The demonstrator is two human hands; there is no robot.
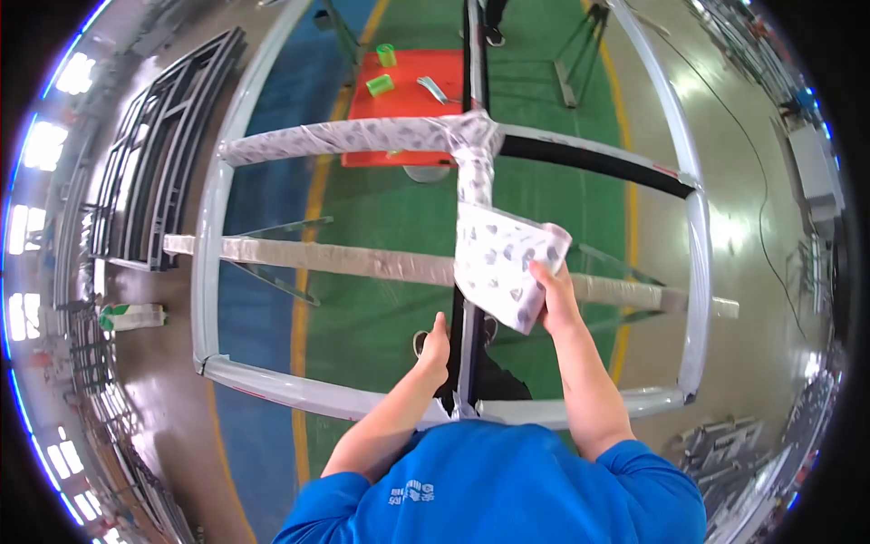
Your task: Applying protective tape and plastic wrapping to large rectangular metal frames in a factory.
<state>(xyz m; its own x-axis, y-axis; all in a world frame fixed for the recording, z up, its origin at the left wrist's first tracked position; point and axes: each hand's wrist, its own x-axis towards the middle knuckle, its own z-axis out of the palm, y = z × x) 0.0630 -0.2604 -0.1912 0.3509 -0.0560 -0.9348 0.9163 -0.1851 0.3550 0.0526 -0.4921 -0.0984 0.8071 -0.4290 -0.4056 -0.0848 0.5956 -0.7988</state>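
A roll of white wrapping film with a grey pattern (507, 258) is gripped in my right hand (555, 295), its thumb on the near face. A strip runs from the roll onto the centre bar (467, 354) of a large window-like frame, just below a stretch that is wrapped. The same film covers the left crossbar (344, 138) and the joint (475, 134) in the middle. My left hand (436, 349) is beside the lower centre bar, fingers stretched out and holding nothing; whether it touches the bar I cannot tell. The right crossbar (598, 161) shows bare black.
The frame's outer bars (208, 272) wear clear film. A wrapped support beam (362, 260) runs beneath. Beyond stands a red-topped table (408, 104) with green tape rolls (381, 84) and a metal tool (432, 88). Dark frames (163, 154) lean at the left; a cable (757, 154) crosses the right floor.
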